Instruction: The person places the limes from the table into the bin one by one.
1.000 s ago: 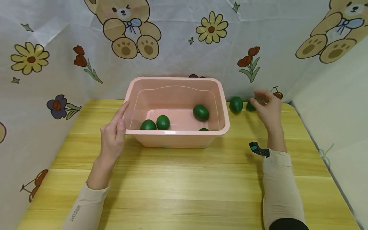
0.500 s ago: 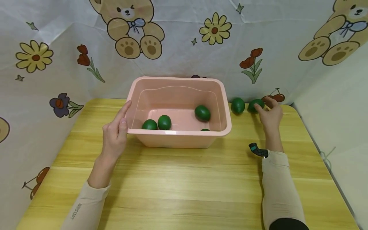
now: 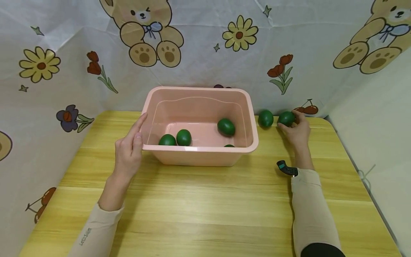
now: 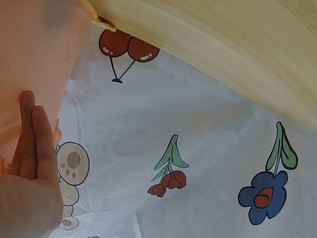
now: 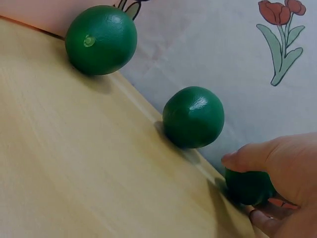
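Head cam: high, faces fwd/down, widest; table (image 3: pixel 205 200) centre to lower edge, bin (image 3: pixel 196 159) mid-frame. L wrist cam: v. close, rolled approx. upside down; bin upper L, table upper R. R wrist cam: close, tilted; green fruit (image 5: pixel 193 117) diag. Shared: head/L wrist, L hand (image 3: pixel 129 150) + bin; head/R wrist, R hand (image 3: pixel 297 132) + green fruit.

Mid green fruit (image 5: pixel 193 117) on wood surface (image 5: pixel 99 148) nr its edge; 2nd green fruit (image 5: pixel 101 40) up-left of mid one, nr pink wall (image 5: pixel 34 12); R hand (image 5: pixel 297 173) down-right of mid one, gripping 3rd green fruit (image 5: pixel 247 187); tulip-print cloth (image 5: pixel 208 49) behind
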{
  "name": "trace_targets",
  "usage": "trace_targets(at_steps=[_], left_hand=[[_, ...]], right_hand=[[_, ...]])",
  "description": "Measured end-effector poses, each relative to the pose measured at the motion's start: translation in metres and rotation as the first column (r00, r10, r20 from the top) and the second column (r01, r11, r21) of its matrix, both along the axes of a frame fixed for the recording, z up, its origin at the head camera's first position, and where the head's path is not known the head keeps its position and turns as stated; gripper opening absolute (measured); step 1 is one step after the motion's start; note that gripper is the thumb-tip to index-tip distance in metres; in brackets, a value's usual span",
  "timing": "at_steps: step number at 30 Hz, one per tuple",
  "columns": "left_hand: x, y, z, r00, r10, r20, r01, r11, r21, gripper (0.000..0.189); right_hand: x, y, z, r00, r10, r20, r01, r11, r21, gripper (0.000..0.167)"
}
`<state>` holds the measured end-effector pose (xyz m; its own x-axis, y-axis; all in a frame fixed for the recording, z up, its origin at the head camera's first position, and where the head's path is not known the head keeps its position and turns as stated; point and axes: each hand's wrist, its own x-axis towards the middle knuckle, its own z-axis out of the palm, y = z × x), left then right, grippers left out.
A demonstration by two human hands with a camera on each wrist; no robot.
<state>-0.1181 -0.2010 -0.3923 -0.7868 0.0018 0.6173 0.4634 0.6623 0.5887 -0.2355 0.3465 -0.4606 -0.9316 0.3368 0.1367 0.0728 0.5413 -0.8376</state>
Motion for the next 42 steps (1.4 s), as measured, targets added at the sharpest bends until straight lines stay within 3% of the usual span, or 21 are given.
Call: trace_targets(at_steps=[10,25,29,33,42], left_hand=[[0.002,0.001,0.000,1.000,-0.002,0.002,0.002,1.000,0.001,0.050],[0.002,0.001,0.003,1.000,0.006,-0.005,-0.006,1.000,-0.003,0.050],[0.002,0.001,0.002,1.000,0.005,-0.008,-0.005,1.000,-0.001,0.050],[0.001,0.000,0.001,1.000,0.004,-0.005,-0.004,1.000,-0.003,0.051],[-0.001,-0.001,0.000,1.000,-0.007,-0.006,0.007,1.000,0.000,0.051]], right_hand=[[0.002,-0.003,0.005,0.998,-0.063,0.020,0.064,0.998,-0.028,0.077],[0.010,-0.027,0.063,0.989,-0.054,-0.136,0.054,0.999,-0.005,0.071],[0.015,-0.036,0.076,0.981,-0.024,-0.191,0.029,0.999,0.024,0.069],[0.021,-0.047,0.090,0.971,0.032,-0.236,-0.035,0.999,-0.009,0.068],[0.036,-0.076,0.120,0.967,0.144,-0.211,-0.148,0.989,-0.003,0.073]])
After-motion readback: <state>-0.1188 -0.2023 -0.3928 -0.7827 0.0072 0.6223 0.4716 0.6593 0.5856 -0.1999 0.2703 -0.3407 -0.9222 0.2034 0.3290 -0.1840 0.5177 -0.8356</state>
